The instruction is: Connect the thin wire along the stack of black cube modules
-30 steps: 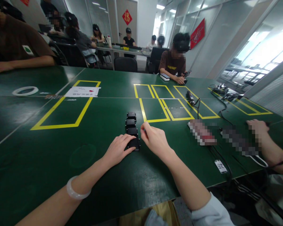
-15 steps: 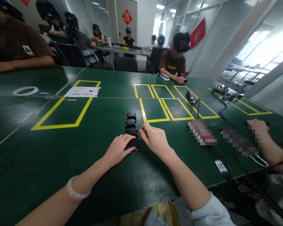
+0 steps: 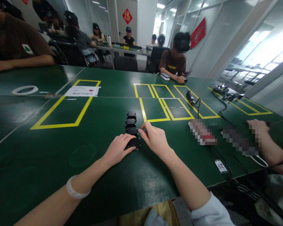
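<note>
Several small black boxes (image 3: 131, 125) lie in a straight row on the green table (image 3: 101, 175), running away from me. My left hand (image 3: 118, 149) rests flat beside the nearest black box (image 3: 133, 143), fingertips touching its left side. My right hand (image 3: 154, 139) sits on the box's right, fingers curled, with thumb and forefinger pinched near the second box; nothing shows between them. A pale bangle (image 3: 76, 190) circles my left wrist.
Yellow tape rectangles (image 3: 63, 106) mark the table, one holding a white paper (image 3: 82, 91). A tape roll (image 3: 24, 90) lies far left. Cables (image 3: 223, 110), a black tool (image 3: 191, 98) and another person's hand (image 3: 258, 127) are to the right. Other people sit around.
My right hand has crept slightly left toward the row of boxes. The left hand and the boxes stay where they were.
</note>
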{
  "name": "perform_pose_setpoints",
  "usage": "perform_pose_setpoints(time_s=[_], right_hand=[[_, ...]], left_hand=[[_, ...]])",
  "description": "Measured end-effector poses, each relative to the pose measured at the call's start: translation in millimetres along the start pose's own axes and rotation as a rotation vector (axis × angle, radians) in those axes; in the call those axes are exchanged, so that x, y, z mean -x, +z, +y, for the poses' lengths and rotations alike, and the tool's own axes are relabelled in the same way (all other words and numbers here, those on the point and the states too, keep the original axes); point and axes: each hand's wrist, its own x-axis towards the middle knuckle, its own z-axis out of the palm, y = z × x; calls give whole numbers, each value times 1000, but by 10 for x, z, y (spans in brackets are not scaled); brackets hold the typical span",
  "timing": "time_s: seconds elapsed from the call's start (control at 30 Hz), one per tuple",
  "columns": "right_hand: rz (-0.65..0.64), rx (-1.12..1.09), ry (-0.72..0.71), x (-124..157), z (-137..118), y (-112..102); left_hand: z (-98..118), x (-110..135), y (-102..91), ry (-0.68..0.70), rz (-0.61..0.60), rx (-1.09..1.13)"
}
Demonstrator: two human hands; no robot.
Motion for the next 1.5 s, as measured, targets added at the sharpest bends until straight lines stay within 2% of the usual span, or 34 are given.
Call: perform_pose_setpoints(time_s=[0.3,1.5], right_hand=[[25,-35,-7,-7,26,39],[-16,-74,-37,-11,37,35]], left_hand=[[-3,-5,9,-4,-5,-2],[-24,3,19,0,0,20]])
